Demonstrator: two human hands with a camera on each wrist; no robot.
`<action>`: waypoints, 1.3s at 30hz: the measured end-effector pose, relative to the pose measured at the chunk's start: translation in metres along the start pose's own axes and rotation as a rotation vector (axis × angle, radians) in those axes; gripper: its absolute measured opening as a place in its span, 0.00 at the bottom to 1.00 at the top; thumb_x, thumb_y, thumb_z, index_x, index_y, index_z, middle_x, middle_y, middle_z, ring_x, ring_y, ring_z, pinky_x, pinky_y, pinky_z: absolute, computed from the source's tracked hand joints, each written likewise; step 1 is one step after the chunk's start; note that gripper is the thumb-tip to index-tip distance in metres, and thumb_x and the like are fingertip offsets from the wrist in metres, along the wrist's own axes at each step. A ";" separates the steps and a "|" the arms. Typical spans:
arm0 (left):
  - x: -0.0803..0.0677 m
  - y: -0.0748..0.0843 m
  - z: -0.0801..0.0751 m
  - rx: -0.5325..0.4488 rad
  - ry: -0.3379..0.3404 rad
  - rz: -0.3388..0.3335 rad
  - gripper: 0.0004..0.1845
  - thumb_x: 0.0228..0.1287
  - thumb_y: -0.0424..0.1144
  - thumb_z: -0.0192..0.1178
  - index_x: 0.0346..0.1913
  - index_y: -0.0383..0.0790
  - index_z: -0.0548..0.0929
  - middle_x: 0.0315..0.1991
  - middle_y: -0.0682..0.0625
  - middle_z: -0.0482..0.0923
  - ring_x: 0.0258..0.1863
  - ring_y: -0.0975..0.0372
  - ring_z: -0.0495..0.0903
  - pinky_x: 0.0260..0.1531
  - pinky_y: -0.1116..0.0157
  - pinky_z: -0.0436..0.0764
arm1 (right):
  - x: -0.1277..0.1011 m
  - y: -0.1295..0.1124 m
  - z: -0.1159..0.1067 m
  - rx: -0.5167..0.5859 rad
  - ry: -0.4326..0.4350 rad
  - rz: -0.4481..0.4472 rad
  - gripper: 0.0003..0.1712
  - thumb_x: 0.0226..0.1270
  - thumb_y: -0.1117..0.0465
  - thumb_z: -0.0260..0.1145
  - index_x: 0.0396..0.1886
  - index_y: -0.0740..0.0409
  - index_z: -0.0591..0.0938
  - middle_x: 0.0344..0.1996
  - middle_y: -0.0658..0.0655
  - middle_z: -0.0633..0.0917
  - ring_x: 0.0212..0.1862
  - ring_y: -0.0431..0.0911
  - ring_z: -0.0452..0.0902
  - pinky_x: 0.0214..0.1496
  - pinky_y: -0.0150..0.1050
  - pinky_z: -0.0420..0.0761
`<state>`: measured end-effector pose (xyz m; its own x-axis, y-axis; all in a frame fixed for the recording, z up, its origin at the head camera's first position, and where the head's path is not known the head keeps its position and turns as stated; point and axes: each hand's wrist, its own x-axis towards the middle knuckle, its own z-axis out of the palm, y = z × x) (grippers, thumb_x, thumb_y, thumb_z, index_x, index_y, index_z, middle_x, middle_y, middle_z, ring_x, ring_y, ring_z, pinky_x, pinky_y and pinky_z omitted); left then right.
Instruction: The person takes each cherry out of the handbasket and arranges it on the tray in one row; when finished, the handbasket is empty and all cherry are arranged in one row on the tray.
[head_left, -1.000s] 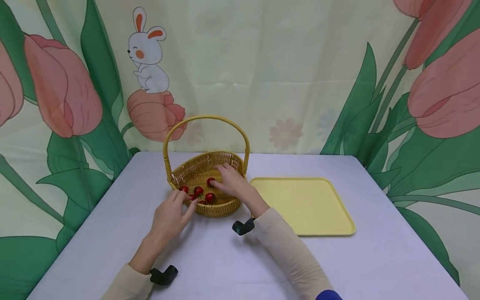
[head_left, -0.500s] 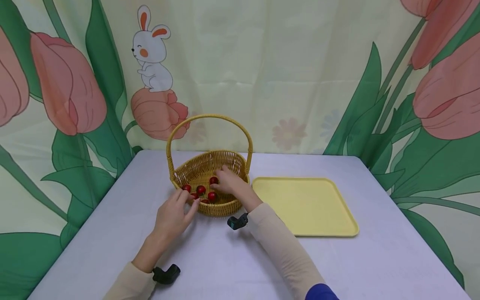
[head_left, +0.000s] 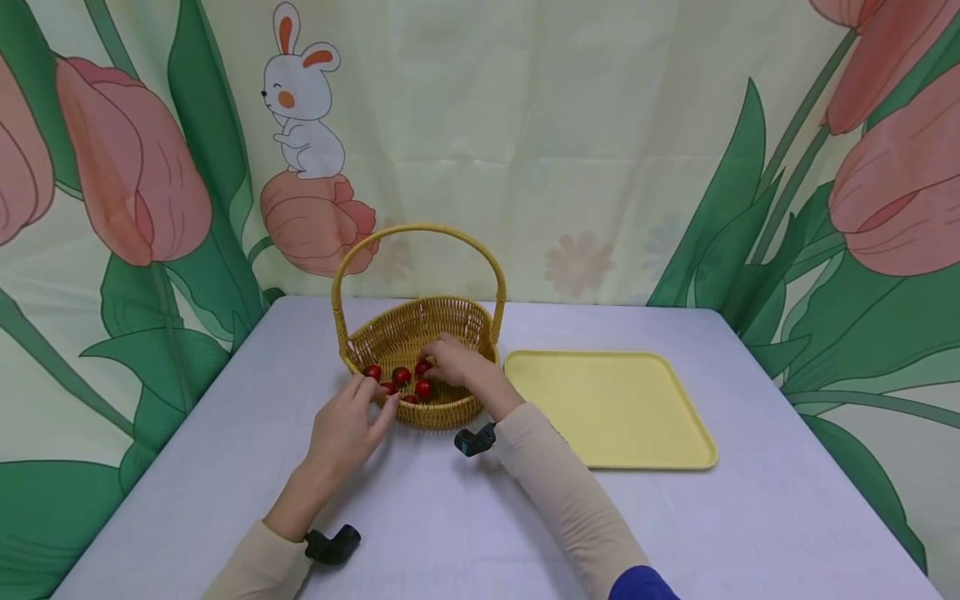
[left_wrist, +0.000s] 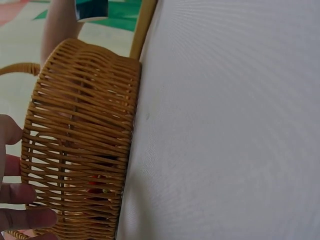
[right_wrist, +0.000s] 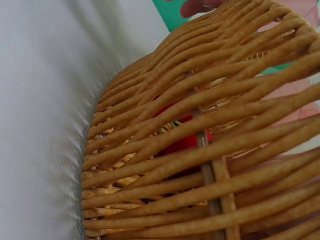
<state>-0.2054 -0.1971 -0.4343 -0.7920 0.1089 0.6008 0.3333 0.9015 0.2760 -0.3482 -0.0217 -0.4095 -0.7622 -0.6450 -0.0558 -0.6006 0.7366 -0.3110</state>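
Note:
A woven yellow basket [head_left: 442,414] with a tall arched handle [head_left: 420,229] stands on the grey table and holds several small red fruits [head_left: 401,375]. My right hand [head_left: 433,367] reaches over the right rim into the basket. Its fingers curl round one red fruit [head_left: 422,367] near the middle. My left hand [head_left: 375,400] rests with straight fingers on the front-left rim. In the left wrist view those fingertips [left_wrist: 20,192] lie along the basket wall [left_wrist: 80,145]. In the right wrist view a red fruit [right_wrist: 185,142] shows through the weave [right_wrist: 210,200].
A flat yellow tray [head_left: 607,408] lies just to the right of the basket, with nothing on it. The grey table [head_left: 465,525] runs to a flower-and-rabbit backdrop [head_left: 300,108] close behind. Small black cameras sit on both wrists.
My right hand's fingers have drawn in and curled onto a red fruit in the basket. My left hand has stayed on the rim. The head view has shifted slightly.

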 end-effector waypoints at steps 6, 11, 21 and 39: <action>0.000 0.000 0.001 0.001 0.002 0.004 0.11 0.64 0.43 0.67 0.37 0.39 0.79 0.34 0.48 0.77 0.25 0.65 0.69 0.23 0.67 0.72 | 0.000 0.000 -0.001 -0.004 -0.014 -0.006 0.21 0.71 0.65 0.64 0.63 0.53 0.81 0.59 0.55 0.81 0.65 0.49 0.72 0.70 0.44 0.72; 0.000 -0.001 0.001 0.002 0.002 0.004 0.11 0.64 0.43 0.66 0.38 0.39 0.80 0.34 0.48 0.77 0.24 0.65 0.68 0.22 0.68 0.71 | 0.000 0.000 -0.002 0.031 -0.038 -0.005 0.23 0.68 0.65 0.67 0.63 0.52 0.81 0.60 0.54 0.82 0.65 0.49 0.73 0.68 0.44 0.74; 0.000 -0.001 0.001 -0.003 0.001 0.003 0.10 0.64 0.43 0.66 0.38 0.39 0.80 0.33 0.48 0.77 0.24 0.65 0.67 0.22 0.68 0.71 | -0.001 -0.003 -0.004 0.017 -0.030 -0.044 0.17 0.71 0.60 0.66 0.58 0.55 0.83 0.53 0.55 0.85 0.57 0.49 0.77 0.63 0.43 0.77; -0.001 -0.001 0.000 -0.020 -0.005 -0.003 0.11 0.66 0.44 0.65 0.39 0.39 0.80 0.35 0.48 0.77 0.24 0.64 0.68 0.22 0.68 0.73 | -0.041 0.005 -0.029 0.129 0.299 -0.158 0.18 0.71 0.63 0.65 0.59 0.57 0.82 0.55 0.59 0.77 0.54 0.49 0.78 0.55 0.40 0.82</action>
<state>-0.2052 -0.1977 -0.4353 -0.7954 0.1079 0.5965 0.3408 0.8934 0.2928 -0.3271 0.0144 -0.3812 -0.7106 -0.6471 0.2763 -0.6959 0.5882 -0.4121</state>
